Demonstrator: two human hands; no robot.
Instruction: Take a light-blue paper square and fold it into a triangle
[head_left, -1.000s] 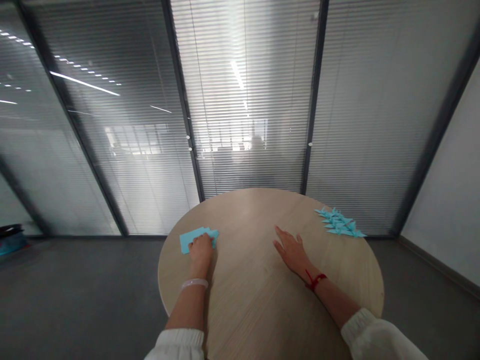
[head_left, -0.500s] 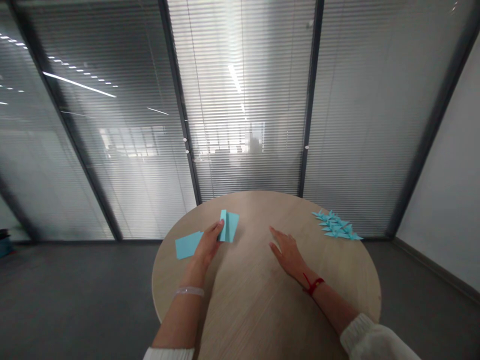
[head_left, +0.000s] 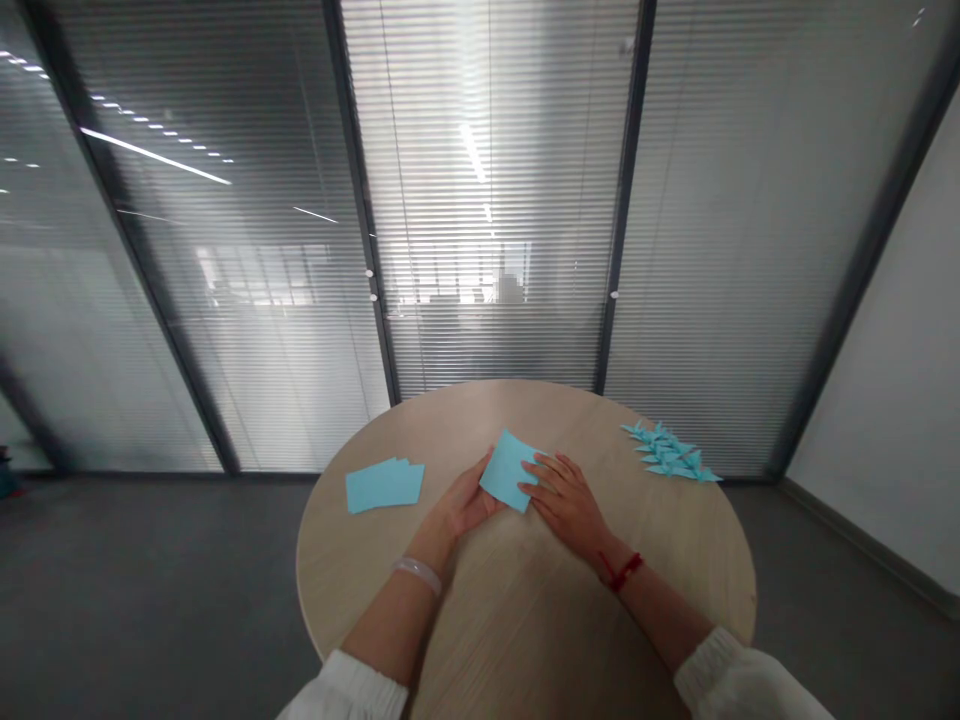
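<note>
Fingers (head_left: 474, 478) of the left hand (head_left: 461, 510) are no longer at the stack of blue sheets (head_left: 384, 484), which lies flat at the left side of the tabletop (head_left: 525, 620). A moment ago this hand pressed on the stack, then it lifted one piece. Now it has carried that blue sheet (head_left: 510, 470) to the middle of the tabletop, and its fingers are closed on the sheet's near left edge. The sheet looks a little tilted, with its far corner raised, but I cannot tell how much of it touches the wood.

So one sheet is separated from the stack, and both hands meet on it. The left forearm reaches forward and bends to the right. The right hand (head_left: 571, 505) has slid left to the sheet, palm down, with its fingers (head_left: 544, 468) spread and flat over the sheet's right edge, gripping nothing. Well apart, at the far right, lies a group of folded blue paper figures (head_left: 671, 452).
</note>
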